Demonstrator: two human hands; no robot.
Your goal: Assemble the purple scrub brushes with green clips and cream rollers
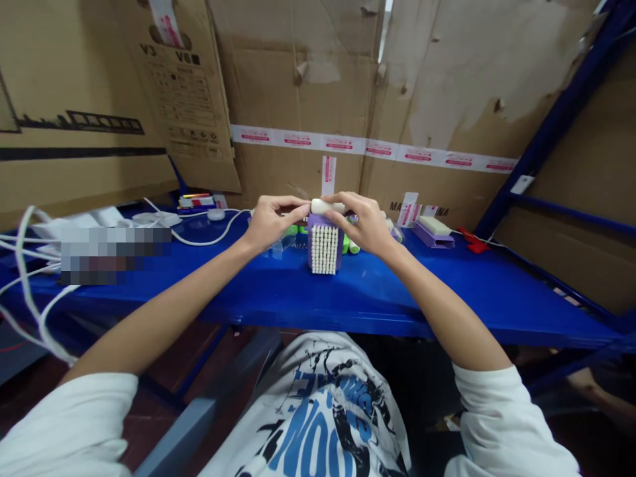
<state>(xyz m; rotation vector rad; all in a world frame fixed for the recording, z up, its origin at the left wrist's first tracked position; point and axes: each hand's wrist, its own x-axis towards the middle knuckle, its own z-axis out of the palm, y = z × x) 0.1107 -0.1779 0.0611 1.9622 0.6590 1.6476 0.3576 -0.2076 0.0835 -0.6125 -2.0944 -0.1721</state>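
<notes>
In front of me a purple scrub brush (324, 248) is upright on the blue table, its block of white bristles facing me. At its top edge lies a small white rounded piece (320, 206), whose exact kind I cannot make out. My left hand (275, 220) is closed, with thumb and fingertips at the left end of that piece. My right hand (362, 222) grips it from the right, fingers over the top and thumb in front. Green and clear items (350, 245) show partly behind the brush and hands.
Another purple brush (434, 232) lies bristles up at the right, beside a red object (476, 240). White cables (218, 235) and a partly blurred-out heap cover the table's left side. Cardboard sheets (298, 86) wall the back. A blue frame post (546, 112) rises at right.
</notes>
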